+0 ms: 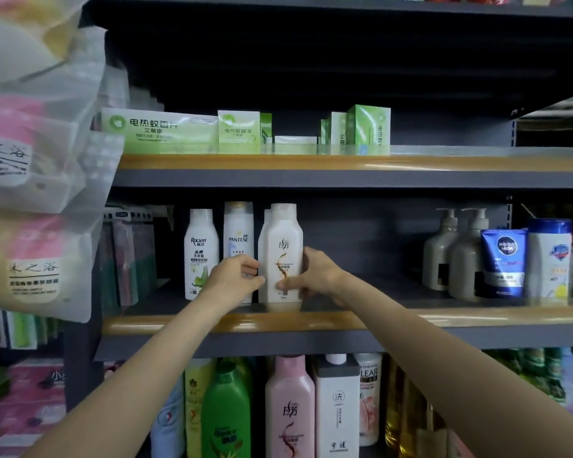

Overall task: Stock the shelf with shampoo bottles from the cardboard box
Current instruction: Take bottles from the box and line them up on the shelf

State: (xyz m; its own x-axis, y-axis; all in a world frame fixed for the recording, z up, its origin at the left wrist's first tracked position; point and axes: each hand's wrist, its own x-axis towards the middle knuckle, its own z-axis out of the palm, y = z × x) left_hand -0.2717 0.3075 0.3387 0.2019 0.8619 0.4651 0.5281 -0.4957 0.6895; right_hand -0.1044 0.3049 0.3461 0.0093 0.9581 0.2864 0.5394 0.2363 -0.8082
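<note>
A white shampoo bottle [284, 239] with a brown swirl stands upright near the front of the middle shelf [394, 320]. My right hand [315, 276] grips its right side and my left hand [235, 279] touches its lower left edge. A second like bottle stands right behind it. To the left stand a Pantene bottle [238, 229] and a white Racien bottle [201, 249]. The cardboard box is out of view.
Two grey pump bottles [457, 256], a blue tube [503, 262] and a white and blue bottle stand at the shelf's right. Green boxes [239, 130] line the shelf above. Large bottles fill the shelf below. Plastic packets [37, 166] hang at the left.
</note>
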